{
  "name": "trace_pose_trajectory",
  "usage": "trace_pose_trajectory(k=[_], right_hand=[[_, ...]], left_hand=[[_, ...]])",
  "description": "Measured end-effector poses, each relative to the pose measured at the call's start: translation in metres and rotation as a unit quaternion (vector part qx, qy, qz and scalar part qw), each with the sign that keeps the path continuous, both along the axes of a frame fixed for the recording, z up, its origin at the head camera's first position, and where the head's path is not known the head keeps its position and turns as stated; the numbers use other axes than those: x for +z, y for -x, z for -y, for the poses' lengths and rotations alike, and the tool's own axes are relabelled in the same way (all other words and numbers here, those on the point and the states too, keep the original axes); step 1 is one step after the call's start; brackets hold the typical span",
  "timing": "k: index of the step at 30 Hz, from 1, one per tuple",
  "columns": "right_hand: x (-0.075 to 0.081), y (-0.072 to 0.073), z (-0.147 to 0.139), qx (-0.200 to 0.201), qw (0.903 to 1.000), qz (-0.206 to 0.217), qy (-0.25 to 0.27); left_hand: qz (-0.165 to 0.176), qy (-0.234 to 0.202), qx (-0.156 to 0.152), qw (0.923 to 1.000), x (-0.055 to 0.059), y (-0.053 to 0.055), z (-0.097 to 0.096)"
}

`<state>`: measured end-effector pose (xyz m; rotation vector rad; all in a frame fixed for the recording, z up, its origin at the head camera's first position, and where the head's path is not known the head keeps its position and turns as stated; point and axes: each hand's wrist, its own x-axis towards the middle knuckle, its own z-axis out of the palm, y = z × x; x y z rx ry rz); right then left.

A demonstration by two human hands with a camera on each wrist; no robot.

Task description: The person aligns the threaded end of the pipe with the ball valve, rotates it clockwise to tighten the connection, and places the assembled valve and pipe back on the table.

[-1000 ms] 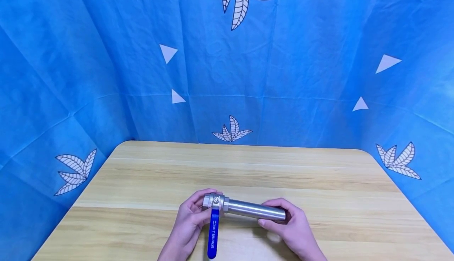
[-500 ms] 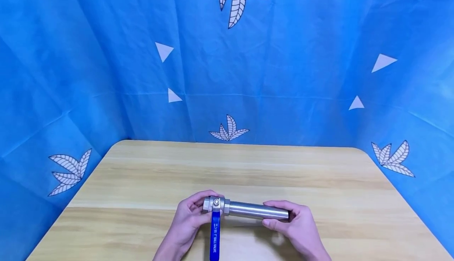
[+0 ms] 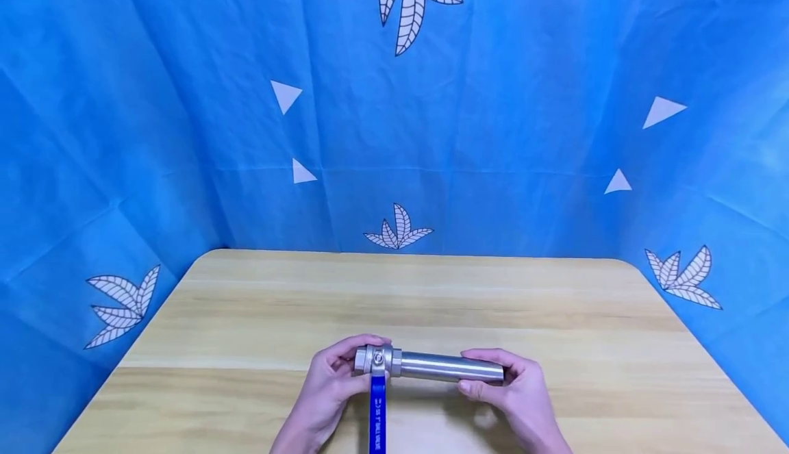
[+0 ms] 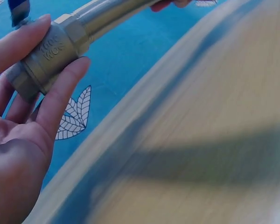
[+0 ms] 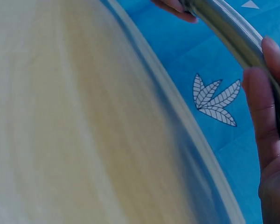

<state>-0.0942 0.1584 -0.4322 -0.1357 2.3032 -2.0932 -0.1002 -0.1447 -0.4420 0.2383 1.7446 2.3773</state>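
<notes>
A metal ball valve with a long blue lever handle is joined to a smooth steel pipe. My left hand grips the valve body, thumb on the near side and fingers behind it. In the left wrist view, raised lettering shows on the valve body. The pipe's far right end is gripped by my right hand, its thumb in front and fingers over the top. Both hands hold the piece roughly level above the table, and the handle points toward me, its end cut off by the frame.
A light wood table with rounded back corners lies beneath the hands. Blue cloth with white leaf and triangle prints surrounds the table at the back and both sides. Shadows of the hands fall on the tabletop.
The head view has shifted slightly. The valve and pipe sit a little lower and further right in it, with both hands keeping their holds.
</notes>
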Motion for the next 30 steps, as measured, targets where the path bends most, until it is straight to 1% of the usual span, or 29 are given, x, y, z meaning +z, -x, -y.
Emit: trace_pose_trajectory(k=[2,4,6,9,11,13,16,21,24,27,30], right_hand=[[0.001,0.001,0.001,0.003,1.0000,-0.006,-0.008],[0.003,0.005,0.000,0.010,0.9993,-0.025,-0.027],[0.007,0.012,0.000,0.024,0.9975,-0.049,-0.044],[0.013,0.025,-0.003,0.035,0.9926,-0.074,-0.089],[0.016,0.032,-0.004,0.041,0.9883,-0.072,-0.128],[0.015,0.037,-0.004,0.039,0.9841,-0.056,-0.164],[0.010,0.043,-0.005,0.043,0.9793,-0.036,-0.195],[-0.002,0.048,-0.006,0.048,0.9749,-0.019,-0.217],[-0.007,0.048,-0.006,0.042,0.9744,-0.007,-0.221],[-0.009,0.049,-0.006,0.040,0.9744,0.000,-0.221],[-0.007,0.048,-0.006,0.045,0.9721,-0.002,-0.230]], left_hand=[[0.007,0.012,0.000,0.9999,0.001,0.000,0.001],[0.009,0.027,0.002,0.9996,0.003,0.003,0.002],[0.016,0.047,0.004,0.9987,0.006,0.009,0.004],[0.007,0.091,-0.002,0.9959,0.010,0.022,0.007],[0.004,0.120,-0.010,0.9927,0.011,0.030,0.008],[-0.002,0.150,-0.020,0.9885,0.009,0.038,0.008],[-0.005,0.186,-0.027,0.9821,0.004,0.045,0.007],[0.002,0.258,-0.015,0.9660,0.002,0.046,0.005],[0.004,0.285,-0.011,0.9584,0.003,0.045,0.004],[0.005,0.289,-0.010,0.9571,0.004,0.044,0.004],[0.008,0.286,-0.019,0.9580,0.006,0.043,0.008]])
